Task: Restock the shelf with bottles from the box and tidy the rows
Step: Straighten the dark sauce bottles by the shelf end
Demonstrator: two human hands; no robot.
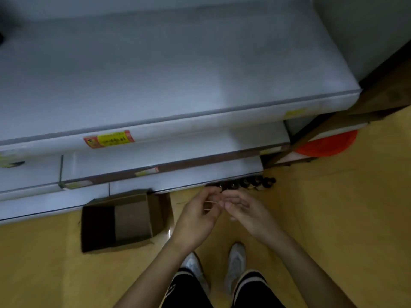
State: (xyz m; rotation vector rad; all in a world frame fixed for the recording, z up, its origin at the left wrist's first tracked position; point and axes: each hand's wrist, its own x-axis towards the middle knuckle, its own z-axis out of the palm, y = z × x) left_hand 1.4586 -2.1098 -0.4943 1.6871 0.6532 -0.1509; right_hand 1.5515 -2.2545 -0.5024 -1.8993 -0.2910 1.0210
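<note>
An open cardboard box (133, 221) lies on the yellow floor against the lowest white shelf (200, 174); I see no bottles inside it. A short row of dark bottles (246, 183) stands at the floor-level shelf edge, partly hidden under the shelf lip. Both hands hover just in front of that row. My left hand (198, 216) has curled fingers that pinch a thin pale strand (212, 202). The fingertips of my right hand (246, 210) meet the strand's other end, its fingers loosely bent; its grip is unclear. Neither hand touches a bottle.
White shelf boards (178, 70) rise in steps above, bare where visible, with yellow-red price tags (109, 138) on their front edges. An orange-red disc (327, 145) lies under a brown rack at the right. My shoes (235, 261) stand on the floor below the hands.
</note>
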